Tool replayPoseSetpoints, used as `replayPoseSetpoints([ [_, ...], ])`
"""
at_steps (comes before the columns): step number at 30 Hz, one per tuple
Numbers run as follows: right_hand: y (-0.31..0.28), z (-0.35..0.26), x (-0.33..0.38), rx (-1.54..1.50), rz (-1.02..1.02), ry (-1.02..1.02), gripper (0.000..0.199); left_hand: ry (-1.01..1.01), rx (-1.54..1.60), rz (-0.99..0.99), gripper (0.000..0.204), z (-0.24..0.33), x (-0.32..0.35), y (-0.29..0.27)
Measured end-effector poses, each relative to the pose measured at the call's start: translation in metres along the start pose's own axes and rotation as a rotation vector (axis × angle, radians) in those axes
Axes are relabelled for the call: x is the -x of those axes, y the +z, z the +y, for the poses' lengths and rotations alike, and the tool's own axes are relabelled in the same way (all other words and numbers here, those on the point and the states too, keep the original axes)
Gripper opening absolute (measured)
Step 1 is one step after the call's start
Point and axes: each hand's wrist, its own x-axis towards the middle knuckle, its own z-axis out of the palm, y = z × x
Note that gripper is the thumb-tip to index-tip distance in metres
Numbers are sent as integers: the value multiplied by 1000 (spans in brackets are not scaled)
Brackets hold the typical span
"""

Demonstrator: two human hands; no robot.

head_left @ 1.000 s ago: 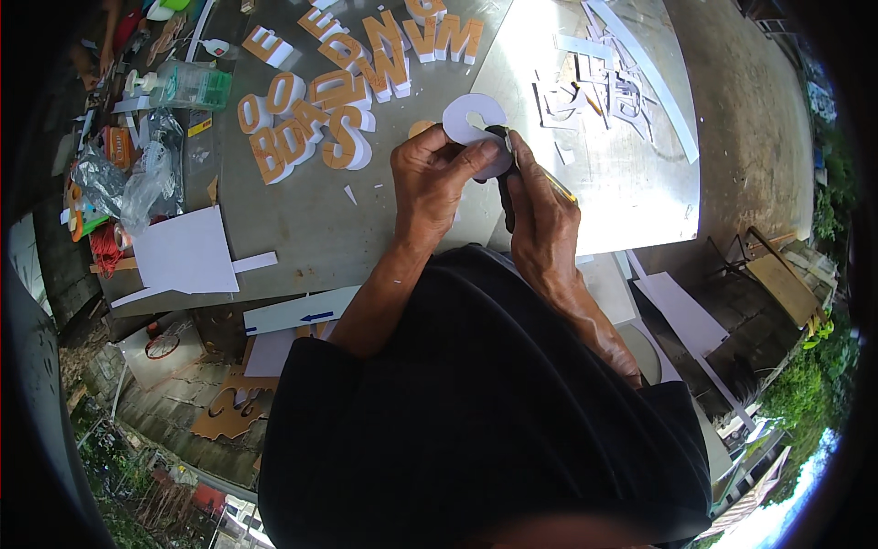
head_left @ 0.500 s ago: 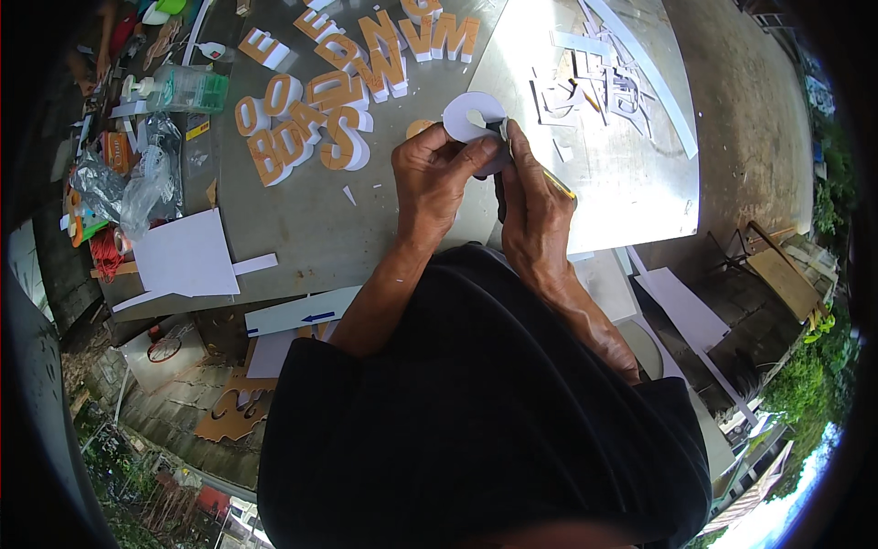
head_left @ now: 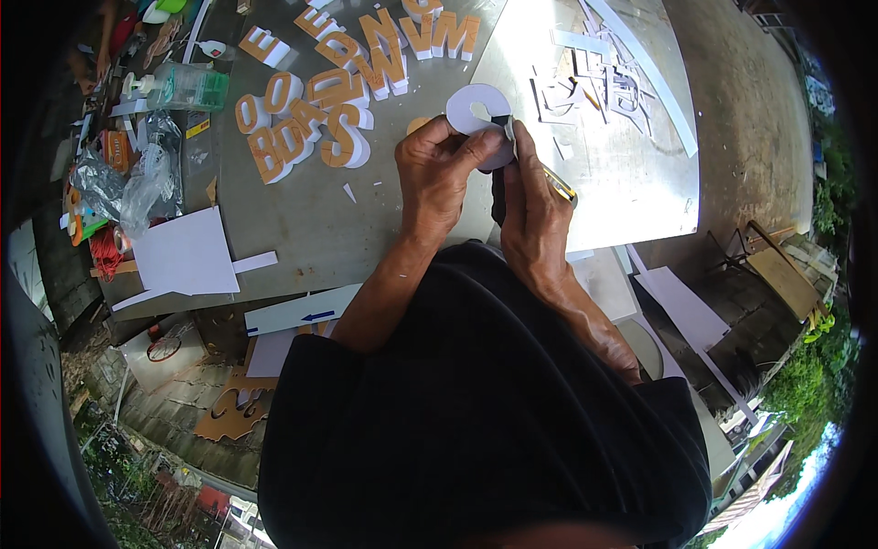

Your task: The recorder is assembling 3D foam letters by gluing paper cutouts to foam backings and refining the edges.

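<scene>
The curved piece (head_left: 463, 106) has a white face. The tool (head_left: 561, 185) is yellow and black. The letters (head_left: 340, 139) have tan-brown faces and white side walls. The tabletop (head_left: 311, 229) is plain grey. The shirt (head_left: 485, 393) is solid black. The bottle (head_left: 190, 89) is translucent green; its pump (head_left: 142, 85) is white. The panel (head_left: 276, 316) is pale, marked with a blue arrow (head_left: 317, 317). The cord (head_left: 107, 260) is red; the sheet (head_left: 186, 252) is plain white.

Your left hand (head_left: 434, 174) hides part of the curved white piece (head_left: 462, 102); your right hand (head_left: 540, 210) covers most of the yellow-black tool (head_left: 561, 187), possibly a cutter. The picture's top cuts off the tabletop's (head_left: 302, 220) far edge and a brown-faced letter (head_left: 422, 8).
</scene>
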Motion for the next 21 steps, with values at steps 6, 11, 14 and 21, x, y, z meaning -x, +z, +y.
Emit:
replayPoseSetpoints([
  [6, -4, 19, 12, 41, -24, 40, 47, -73, 246, 68, 20, 2, -19, -10],
  [11, -10, 2, -8, -65, -30, 66, 51, -195, 258, 56, 28, 0, -12, -16],
  [14, -8, 0, -12, -34, -50, -17, 52, -235, 283, 22, 24, 1, -10, -8],
  [21, -5, -3, -29, -89, -60, 21, 50, -251, 219, -11, 23, 6, -7, -2],
])
